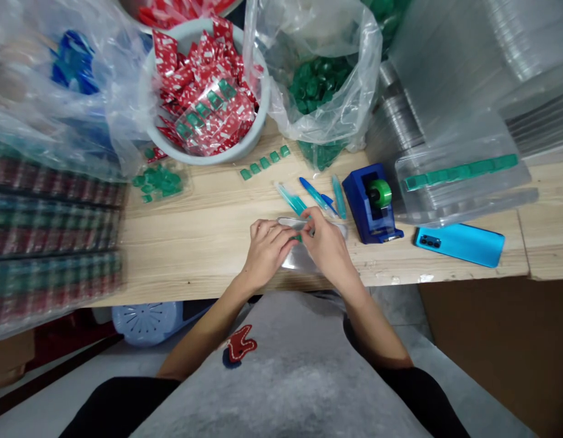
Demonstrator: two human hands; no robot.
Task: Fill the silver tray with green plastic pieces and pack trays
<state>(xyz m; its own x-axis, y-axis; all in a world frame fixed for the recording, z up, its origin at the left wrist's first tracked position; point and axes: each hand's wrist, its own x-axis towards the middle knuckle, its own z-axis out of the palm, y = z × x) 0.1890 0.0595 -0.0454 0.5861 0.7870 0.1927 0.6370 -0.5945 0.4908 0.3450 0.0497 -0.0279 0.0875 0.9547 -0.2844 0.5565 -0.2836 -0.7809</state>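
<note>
- The left hand (266, 246) and the right hand (326, 246) meet at the front of the wooden counter (199, 243).
- Both hands hold a small clear bag (294, 258) that lies flat on the counter under them.
- The fingers of the left hand curl over the top edge of the bag, and the thumb and fingers of the right hand pinch together at that same edge.
- A tiny green piece (300, 238) shows between the two hands, right at the fingertips. I cannot tell which hand grips it.
- Just behind the hands lie some pens (315, 194), blue and green ones, side by side.
- A blue tape holder (371, 204) with a green roll of tape stands just to the right of the pens.
- A blue phone (460, 244) lies flat near the right end of the counter.
- A row of green squares (264, 162) sits further back, in front of a pale bowl (258, 131).
- The bowl is full of red packets (203, 91).
- A big clear sack (318, 85) of green bits stands to the right of the bowl.
- A clear tray (464, 188) with a long row of green pieces rests behind the phone.
</note>
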